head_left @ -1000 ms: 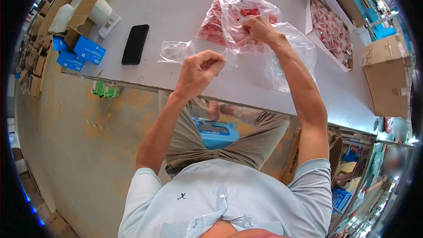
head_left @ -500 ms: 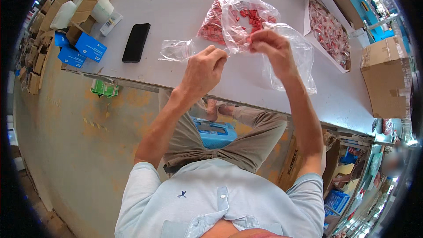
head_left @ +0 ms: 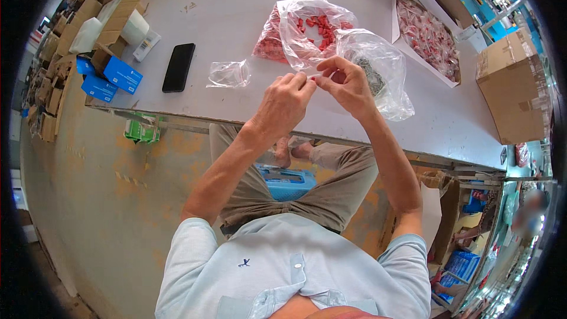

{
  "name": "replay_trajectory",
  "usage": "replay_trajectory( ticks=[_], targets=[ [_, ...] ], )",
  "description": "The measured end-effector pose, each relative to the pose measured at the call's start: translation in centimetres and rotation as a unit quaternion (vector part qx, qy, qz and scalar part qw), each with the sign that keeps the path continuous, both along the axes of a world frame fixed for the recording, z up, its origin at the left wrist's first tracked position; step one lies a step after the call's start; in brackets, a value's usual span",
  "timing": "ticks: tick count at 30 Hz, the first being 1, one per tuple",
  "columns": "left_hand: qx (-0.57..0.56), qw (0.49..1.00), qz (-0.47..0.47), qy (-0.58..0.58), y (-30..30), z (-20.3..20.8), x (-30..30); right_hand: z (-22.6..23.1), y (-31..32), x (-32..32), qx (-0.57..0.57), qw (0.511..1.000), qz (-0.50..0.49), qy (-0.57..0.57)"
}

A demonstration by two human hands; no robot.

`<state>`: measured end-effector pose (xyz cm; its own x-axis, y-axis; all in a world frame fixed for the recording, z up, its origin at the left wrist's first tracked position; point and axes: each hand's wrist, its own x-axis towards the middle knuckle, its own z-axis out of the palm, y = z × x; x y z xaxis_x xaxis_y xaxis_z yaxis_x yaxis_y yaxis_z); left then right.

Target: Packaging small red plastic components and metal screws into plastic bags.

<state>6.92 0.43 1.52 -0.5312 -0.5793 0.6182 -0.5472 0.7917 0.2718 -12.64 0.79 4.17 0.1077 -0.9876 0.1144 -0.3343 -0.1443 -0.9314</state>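
Observation:
Above the table's near edge, my two hands meet fingertip to fingertip. My right hand pinches a small red piece at its thumb and fingertips. My left hand is closed in a pinch against it; whatever it holds is too small to make out. Just beyond them lies an open clear plastic bag of red pieces, next to a fuller bag of red pieces. Beside my right hand is a clear bag of thin grey metal pieces, partly covered by that hand.
A flat clear plastic bag and a black phone lie to the left, with blue boxes at the table's left edge. On the right stand a white box of bagged red pieces and a brown carton.
My right hand has come down and left, from the edge of the open bag to my left fingertips. The bag of grey metal pieces now shows more. The view has shifted slightly.

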Motion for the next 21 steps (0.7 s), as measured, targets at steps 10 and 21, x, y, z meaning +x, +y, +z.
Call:
replay_trajectory(
  ticks=[10, 21],
  targets=[
    [0.265, 0.95, -0.025, 0.161, -0.6, -1.5, 2.0, -1.0, -8.8, -2.2, -0.161, 0.965, -0.045, 0.201],
    [0.226, 0.964, 0.032, 0.137, -2.1, -1.9, 4.2, -6.1, -18.5, -0.9, -0.076, 0.9, 0.04, 0.427]
  ],
)
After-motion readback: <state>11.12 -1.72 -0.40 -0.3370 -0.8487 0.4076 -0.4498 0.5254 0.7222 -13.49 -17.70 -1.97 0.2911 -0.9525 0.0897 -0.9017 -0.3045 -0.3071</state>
